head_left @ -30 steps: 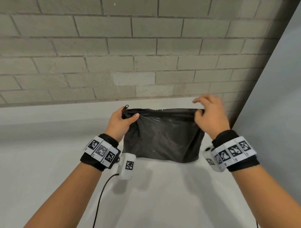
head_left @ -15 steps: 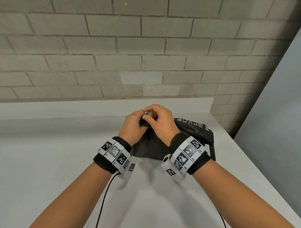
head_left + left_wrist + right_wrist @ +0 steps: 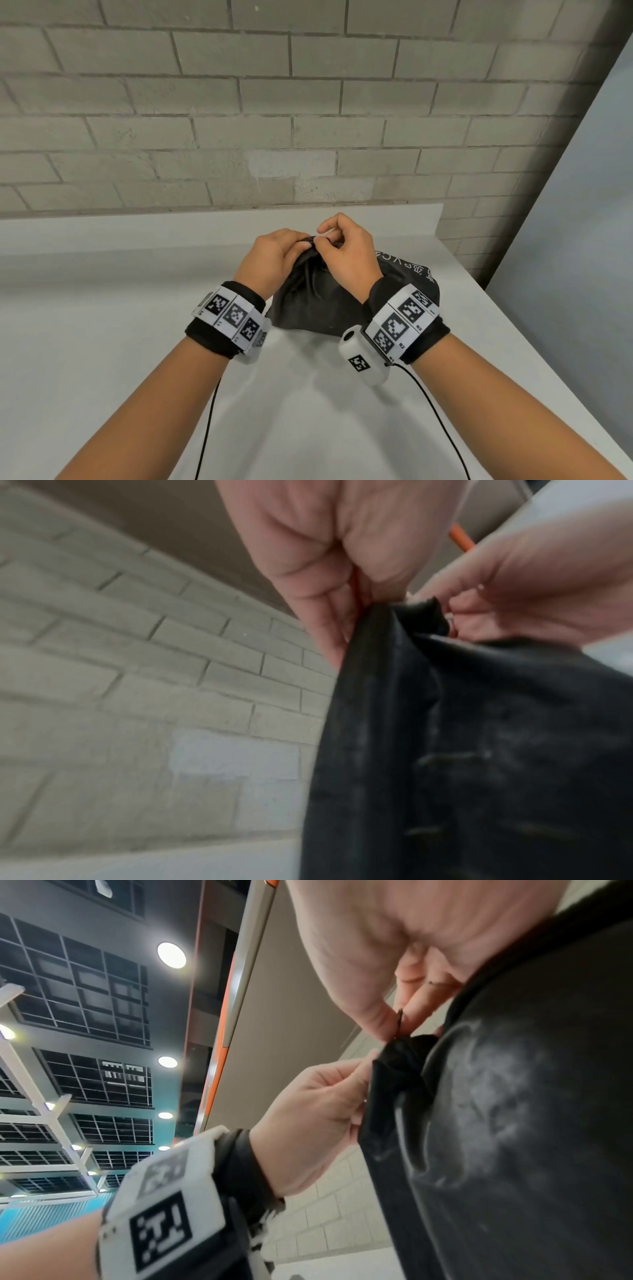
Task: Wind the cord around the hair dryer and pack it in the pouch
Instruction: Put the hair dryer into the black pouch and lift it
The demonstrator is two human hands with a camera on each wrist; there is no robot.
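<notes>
The black pouch (image 3: 317,301) stands bunched on the white table (image 3: 120,342), with white lettering on its far right side. Both hands meet at its top left corner. My left hand (image 3: 303,242) pinches the pouch's corner fabric (image 3: 424,612). My right hand (image 3: 321,237) pinches a small dark zipper pull (image 3: 399,1021) between thumb and forefinger, right against the left fingers. In the wrist views the pouch (image 3: 514,1123) fills the right side. The hair dryer and its cord are not visible in any view.
A grey brick wall (image 3: 274,120) rises just behind the table. The table's right edge (image 3: 507,325) runs diagonally beside a grey panel (image 3: 582,222). Thin black cables (image 3: 205,428) trail from my wrist cameras over the table's front.
A second ago my hands held the pouch's two top corners, spread wide. The right hand has crossed to the left corner and taken the zipper pull; the pouch has bunched up.
</notes>
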